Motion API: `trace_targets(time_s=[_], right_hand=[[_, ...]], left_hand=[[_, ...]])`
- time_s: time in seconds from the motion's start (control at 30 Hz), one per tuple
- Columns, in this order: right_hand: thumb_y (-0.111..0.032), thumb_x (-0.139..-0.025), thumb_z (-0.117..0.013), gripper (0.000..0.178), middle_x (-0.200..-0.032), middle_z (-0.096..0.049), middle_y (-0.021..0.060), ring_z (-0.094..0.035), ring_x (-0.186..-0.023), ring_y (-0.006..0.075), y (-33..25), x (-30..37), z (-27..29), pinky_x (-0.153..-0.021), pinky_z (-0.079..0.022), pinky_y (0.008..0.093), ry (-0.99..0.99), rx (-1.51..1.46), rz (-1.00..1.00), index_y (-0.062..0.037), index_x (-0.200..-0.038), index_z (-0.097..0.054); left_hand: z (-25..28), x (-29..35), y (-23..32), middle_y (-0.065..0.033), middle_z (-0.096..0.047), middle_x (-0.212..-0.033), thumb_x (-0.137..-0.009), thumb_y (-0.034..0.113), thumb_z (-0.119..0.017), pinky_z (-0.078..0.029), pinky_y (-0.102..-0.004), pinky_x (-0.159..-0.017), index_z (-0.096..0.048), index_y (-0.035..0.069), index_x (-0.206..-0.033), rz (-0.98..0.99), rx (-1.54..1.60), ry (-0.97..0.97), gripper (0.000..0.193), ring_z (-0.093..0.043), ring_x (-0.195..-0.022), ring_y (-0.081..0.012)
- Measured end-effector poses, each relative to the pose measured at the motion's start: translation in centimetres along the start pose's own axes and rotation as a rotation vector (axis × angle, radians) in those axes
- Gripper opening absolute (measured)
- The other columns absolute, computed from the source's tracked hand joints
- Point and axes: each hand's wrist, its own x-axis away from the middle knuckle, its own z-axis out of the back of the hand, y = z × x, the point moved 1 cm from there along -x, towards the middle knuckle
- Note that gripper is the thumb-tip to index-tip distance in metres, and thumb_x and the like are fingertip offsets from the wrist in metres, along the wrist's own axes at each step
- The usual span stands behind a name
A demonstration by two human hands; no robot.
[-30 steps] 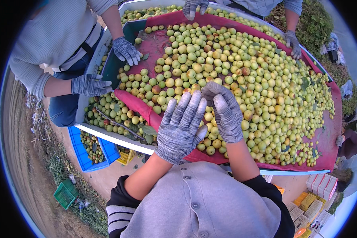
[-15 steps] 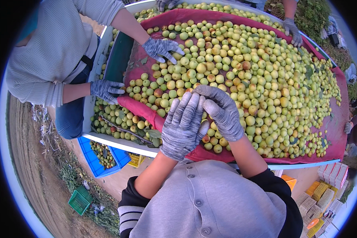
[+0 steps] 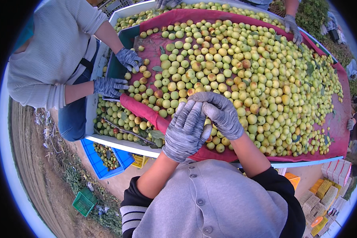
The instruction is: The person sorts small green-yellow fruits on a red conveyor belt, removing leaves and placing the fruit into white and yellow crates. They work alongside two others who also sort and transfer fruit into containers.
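My left hand [image 3: 184, 133], in a grey mottled knit glove, is raised above the fruit with its fingers stretched and close together. My right hand [image 3: 221, 115], gloved alike, bends its fingers over the left fingertips and pinches the left glove there, its thumb beside them. Neither hand holds fruit. Beneath and beyond them spread many small round yellow-green fruits [image 3: 261, 91], some blushed brown-red, on a dark red cloth [image 3: 142, 115]. The fruit directly under my hands is hidden.
At the left a person in a light sweater [image 3: 63, 51] works with gloved hands [image 3: 129, 59] beside a dark green bin [image 3: 117, 65]. Another gloved hand [image 3: 292, 29] rests at the far right. Below the white rim [image 3: 123, 145] stand a blue crate [image 3: 103, 166] and a green crate [image 3: 84, 201].
The other person's upper hand has moved from the fruit back toward the dark green bin, and some fruits there have shifted. My own hands keep nearly the same pose.
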Motion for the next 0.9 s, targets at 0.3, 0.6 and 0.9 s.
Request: trace_targets(time_s=[0.3,0.6,0.9], right_hand=[[-0.044,-0.095,-0.055,0.058,-0.129,-0.057,0.0162,-0.055,-0.12,0.0262,0.2,-0.1,-1.1,-0.105,-0.044,0.0407,-0.035,-0.333,-0.068,0.0024,-0.129,-0.054],[-0.032,-0.096,-0.054,0.042,-0.122,-0.064,0.0152,-0.058,-0.115,0.0229,-0.8,-0.9,-2.4,-0.105,-0.042,0.0361,-0.032,-0.099,0.071,0.0017,-0.12,-0.062],[-0.044,-0.097,-0.053,0.055,-0.127,-0.061,0.0157,-0.063,-0.107,0.021,0.5,-0.7,-2.2,-0.09,-0.052,0.0321,0.045,-0.246,-0.031,0.0011,-0.127,-0.057]], left_hand=[[1.7,-0.8,-1.2,-0.0147,-0.055,-0.124,-0.087,0.03,-0.063,-0.043,-0.051,-0.101,-0.06,0.0,-0.124,-0.03,0.017,-0.017,0.048,-0.056,-0.119,-0.0337],[1.7,-1.9,-2.9,-0.0081,-0.063,-0.106,-0.077,0.013,-0.074,-0.045,-0.0507,-0.098,-0.068,0.006,-0.106,-0.064,0.183,0.308,0.03,-0.064,-0.101,-0.031],[0.6,-1.8,-4.1,-0.0104,-0.067,-0.097,-0.081,0.01,-0.069,-0.047,-0.0492,-0.097,-0.068,0.002,-0.089,0.211,0.546,0.537,0.011,-0.062,-0.096,-0.0269]])
